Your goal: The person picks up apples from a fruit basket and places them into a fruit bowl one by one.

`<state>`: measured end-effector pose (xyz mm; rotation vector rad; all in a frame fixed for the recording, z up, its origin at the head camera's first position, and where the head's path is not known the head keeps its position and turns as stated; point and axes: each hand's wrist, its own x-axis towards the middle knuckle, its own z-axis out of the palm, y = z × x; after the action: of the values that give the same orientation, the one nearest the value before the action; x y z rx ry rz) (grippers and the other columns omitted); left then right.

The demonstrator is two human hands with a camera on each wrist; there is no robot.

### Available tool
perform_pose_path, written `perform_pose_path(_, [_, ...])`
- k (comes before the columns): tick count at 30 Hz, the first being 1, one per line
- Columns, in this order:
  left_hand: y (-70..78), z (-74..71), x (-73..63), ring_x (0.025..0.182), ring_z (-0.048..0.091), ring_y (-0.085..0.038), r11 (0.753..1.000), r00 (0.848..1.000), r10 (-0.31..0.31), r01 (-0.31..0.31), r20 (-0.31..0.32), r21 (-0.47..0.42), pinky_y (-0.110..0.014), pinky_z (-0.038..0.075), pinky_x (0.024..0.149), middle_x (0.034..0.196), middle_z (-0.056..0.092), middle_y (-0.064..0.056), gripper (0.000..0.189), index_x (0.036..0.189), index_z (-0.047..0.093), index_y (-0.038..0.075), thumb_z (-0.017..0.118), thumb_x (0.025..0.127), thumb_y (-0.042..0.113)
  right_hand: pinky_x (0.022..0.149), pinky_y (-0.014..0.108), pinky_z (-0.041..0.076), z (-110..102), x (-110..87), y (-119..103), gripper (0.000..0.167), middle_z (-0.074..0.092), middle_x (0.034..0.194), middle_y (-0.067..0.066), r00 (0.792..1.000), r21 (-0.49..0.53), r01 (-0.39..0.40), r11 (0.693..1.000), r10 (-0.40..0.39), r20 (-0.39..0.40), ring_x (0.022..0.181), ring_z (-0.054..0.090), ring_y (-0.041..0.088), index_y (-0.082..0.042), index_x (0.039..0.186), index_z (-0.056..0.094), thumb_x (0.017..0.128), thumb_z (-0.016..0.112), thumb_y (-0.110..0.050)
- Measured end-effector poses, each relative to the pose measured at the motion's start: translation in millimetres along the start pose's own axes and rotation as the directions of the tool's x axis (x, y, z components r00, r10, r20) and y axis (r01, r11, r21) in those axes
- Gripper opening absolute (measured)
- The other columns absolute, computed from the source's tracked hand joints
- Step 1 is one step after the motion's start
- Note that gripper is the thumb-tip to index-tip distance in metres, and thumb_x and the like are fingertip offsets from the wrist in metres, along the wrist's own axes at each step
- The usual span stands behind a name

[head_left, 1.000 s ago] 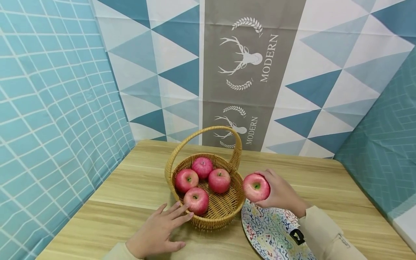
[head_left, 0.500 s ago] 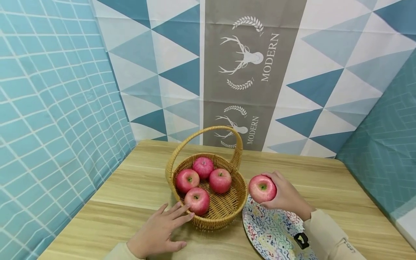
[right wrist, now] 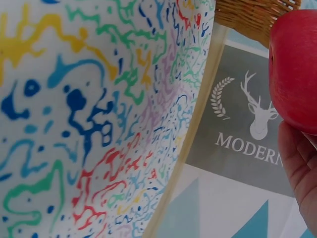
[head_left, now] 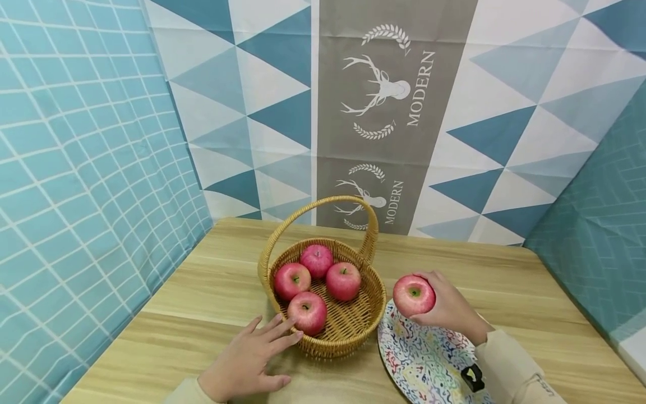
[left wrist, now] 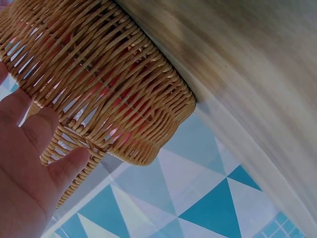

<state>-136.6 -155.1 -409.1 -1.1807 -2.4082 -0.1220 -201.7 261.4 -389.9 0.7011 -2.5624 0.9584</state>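
Note:
My right hand [head_left: 448, 307] grips a red apple [head_left: 414, 295] from its right side, stem end facing me in the head view. It is held over the far edge of a plate with a multicoloured squiggle pattern [head_left: 419, 353]. In the right wrist view the apple [right wrist: 297, 69] is partly cut off by the frame. A wicker basket [head_left: 353, 317] with an arched handle holds several apples. My left hand [head_left: 247, 359] spreads its fingers at the basket's front left rim, fingertips beside the nearest apple [head_left: 307, 313]. In the left wrist view, its fingers lie along the wicker wall [left wrist: 99, 84].
Everything stands on a wooden table [head_left: 217, 280]. A small black clip-like object [head_left: 473, 377] shows by the right sleeve, over the plate. Patterned cloth [head_left: 272, 84] hangs behind, with blue cloth at the left and teal cloth at the right. A white edge [head_left: 636, 356] shows far right.
My right hand has carried the apple rightward, away from the basket's right rim and over the plate's far edge. My left hand stays at the basket rim.

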Motion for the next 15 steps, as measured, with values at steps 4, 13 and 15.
perform_pose_path(4, [0.6,0.7,1.0,0.119,0.056,-0.029,1.000,1.000,0.010,-0.010,-0.005,0.026,-0.057,0.048,0.083,0.133,0.058,-0.006,0.061,0.125,0.063,0.019,0.072,0.075,0.053,0.067,0.029,0.054,-0.9,-2.6,4.0,0.075,0.056,0.102,0.003,1.000,0.015,-0.027,1.000,0.027,0.003,0.088,0.054,0.017,-0.002,0.121,0.056,0.056,0.088,-0.022])
perform_pose_path(13, [1.2,1.9,-1.0,0.119,0.056,-0.030,0.998,0.999,0.025,-0.024,-0.019,0.057,-0.056,0.049,0.083,0.134,0.057,-0.007,0.062,0.124,0.064,0.017,0.073,0.074,0.053,0.065,0.027,0.053,0.6,-7.4,6.3,0.056,0.054,0.095,0.004,0.996,0.016,-0.061,0.998,0.060,0.064,0.083,0.054,0.018,0.001,0.112,0.062,0.065,0.085,-0.019])
perform_pose_path(15, [0.2,0.1,0.0,0.118,0.057,-0.030,0.999,1.000,0.021,-0.021,-0.009,0.046,-0.057,0.048,0.083,0.132,0.058,-0.008,0.062,0.123,0.064,0.017,0.073,0.074,0.053,0.067,0.030,0.052,-0.5,-5.5,8.9,0.045,0.055,0.094,0.002,0.993,0.033,-0.052,0.998,0.048,0.103,0.083,0.054,0.019,0.001,0.108,0.065,0.070,0.082,-0.015])
